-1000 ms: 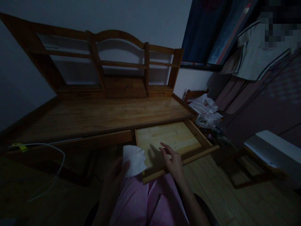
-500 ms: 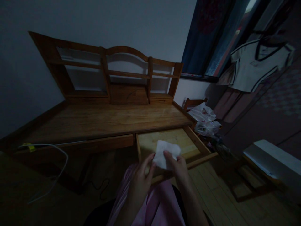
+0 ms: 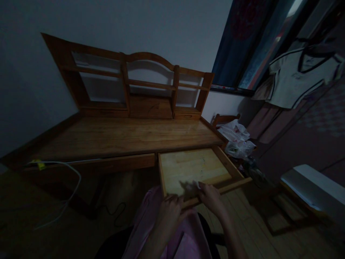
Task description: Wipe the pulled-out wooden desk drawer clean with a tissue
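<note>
My left hand (image 3: 171, 208) grips drawer (image 3: 185, 163), front edge near left corner | my right hand (image 3: 210, 197) pinches tissue (image 3: 198, 185) inside that edge

Comes to two hands (image 3: 171, 208) (image 3: 211, 198), one white cloth (image 3: 198, 185), one pulled-out drawer (image 3: 185, 165), one bench (image 3: 134, 135), one hanging shirt (image 3: 296, 81), one yellow tag (image 3: 41, 165).

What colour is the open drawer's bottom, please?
The drawer bottom is pale yellow, clearest in the head view.

I am observing the left hand (image 3: 170, 209) resting at the front edge of an open drawer (image 3: 185, 165); the right hand (image 3: 210, 197) is holding a white wipe (image 3: 197, 184), mostly hidden, over its base.
</note>
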`<state>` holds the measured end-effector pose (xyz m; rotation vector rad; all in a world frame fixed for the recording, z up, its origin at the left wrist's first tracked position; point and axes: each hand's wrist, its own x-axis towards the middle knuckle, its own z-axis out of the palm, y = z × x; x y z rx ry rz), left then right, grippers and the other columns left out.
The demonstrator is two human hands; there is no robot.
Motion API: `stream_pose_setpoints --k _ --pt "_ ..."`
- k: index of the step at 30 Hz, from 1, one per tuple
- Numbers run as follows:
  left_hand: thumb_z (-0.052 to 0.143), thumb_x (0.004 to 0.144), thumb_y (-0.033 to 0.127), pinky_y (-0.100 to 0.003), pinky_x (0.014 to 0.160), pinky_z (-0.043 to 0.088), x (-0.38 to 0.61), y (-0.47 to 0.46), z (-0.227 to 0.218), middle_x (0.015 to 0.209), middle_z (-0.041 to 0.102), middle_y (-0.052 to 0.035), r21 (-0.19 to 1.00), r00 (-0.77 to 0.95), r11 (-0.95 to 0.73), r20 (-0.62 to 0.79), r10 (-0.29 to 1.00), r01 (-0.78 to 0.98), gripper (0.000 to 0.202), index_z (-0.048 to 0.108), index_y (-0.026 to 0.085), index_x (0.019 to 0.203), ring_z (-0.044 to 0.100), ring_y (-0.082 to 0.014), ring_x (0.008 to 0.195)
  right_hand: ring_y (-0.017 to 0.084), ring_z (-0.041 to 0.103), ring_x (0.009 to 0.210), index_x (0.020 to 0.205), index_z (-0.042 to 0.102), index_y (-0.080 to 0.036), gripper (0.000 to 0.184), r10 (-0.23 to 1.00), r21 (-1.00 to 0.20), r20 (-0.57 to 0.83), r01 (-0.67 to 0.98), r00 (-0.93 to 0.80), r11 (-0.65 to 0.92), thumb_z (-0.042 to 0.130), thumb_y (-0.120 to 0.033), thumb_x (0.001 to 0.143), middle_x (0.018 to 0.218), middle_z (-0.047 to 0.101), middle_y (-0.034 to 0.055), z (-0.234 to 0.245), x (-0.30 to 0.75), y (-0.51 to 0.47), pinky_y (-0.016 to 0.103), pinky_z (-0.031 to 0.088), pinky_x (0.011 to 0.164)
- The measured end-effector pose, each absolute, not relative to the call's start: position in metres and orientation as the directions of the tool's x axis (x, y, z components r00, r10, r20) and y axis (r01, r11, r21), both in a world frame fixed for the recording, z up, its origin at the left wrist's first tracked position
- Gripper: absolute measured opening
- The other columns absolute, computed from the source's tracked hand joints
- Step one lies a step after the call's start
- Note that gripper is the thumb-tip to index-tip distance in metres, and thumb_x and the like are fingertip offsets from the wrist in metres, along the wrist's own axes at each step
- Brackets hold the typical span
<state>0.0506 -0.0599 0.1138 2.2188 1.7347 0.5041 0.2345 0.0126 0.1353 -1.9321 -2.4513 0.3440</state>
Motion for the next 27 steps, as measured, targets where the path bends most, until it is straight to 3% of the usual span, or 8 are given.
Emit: stream_pose_setpoints --k 6,12,20,24,27 --pt "0.063 0.089 0.039 -0.039 0.089 0.053 0.052 -0.055 0.119 0.113 0.073 -0.0123 0.383 0.205 -0.162 -0.074 0.976 0.909 0.032 0.069 0.018 0.113 0.066 -0.0280 0.106 0.021 0.069 0.095 0.108 0.069 -0.023 0.034 0.903 -0.192 -0.138 0.906 -0.406 0.378 0.037 -0.029 0.100 0.097 0.075 0.0090 0.137 0.200 -0.009 0.027 0.040 0.079" --pt "0.053 0.094 0.045 -0.038 0.083 0.053 0.053 -0.057 0.117 0.106 0.074 -0.0141 0.390 0.194 -0.167 -0.030 0.980 0.905 0.039 0.068 0.018 0.117 0.068 -0.0290 0.101 0.021 0.070 0.091 0.118 0.064 -0.023 0.033 0.873 -0.248 -0.131 0.868 -0.470 0.430 0.038 -0.030 0.100 0.094 0.075 0.0086 0.145 0.213 -0.003 0.026 0.040 0.074" --pt "0.049 0.095 0.052 -0.036 0.079 0.052 0.053 -0.058 0.117 0.098 0.074 -0.0131 0.379 0.183 -0.164 -0.015 0.983 0.911 0.043 0.070 0.019 0.112 0.069 -0.0276 0.094 0.018 0.063 0.071 0.090 0.072 -0.016 0.046 0.805 -0.664 -0.130 0.653 -0.579 0.363 0.042 -0.051 0.097 0.078 0.072 0.0043 0.143 0.250 0.035 0.024 0.041 0.065" --pt "0.057 0.091 0.047 -0.034 0.078 0.052 0.052 -0.058 0.111 0.098 0.074 -0.0120 0.380 0.174 -0.159 -0.004 0.985 0.911 0.035 0.070 0.018 0.106 0.069 -0.0268 0.093 0.022 0.065 0.080 0.090 0.073 -0.015 0.050 0.912 -0.748 -0.032 0.616 -0.408 0.249 0.048 -0.058 0.090 0.087 0.074 0.0065 0.161 0.292 0.069 0.028 0.047 0.070" --pt "0.056 0.092 0.046 -0.035 0.077 0.052 0.051 -0.059 0.110 0.098 0.074 -0.0129 0.392 0.186 -0.176 0.014 0.983 0.903 0.035 0.071 0.017 0.105 0.068 -0.0278 0.094 0.025 0.068 0.088 0.107 0.072 -0.016 0.043 0.971 -0.556 0.138 0.797 -0.194 0.238 0.049 -0.049 0.090 0.096 0.075 0.0097 0.185 0.326 0.090 0.029 0.048 0.076"
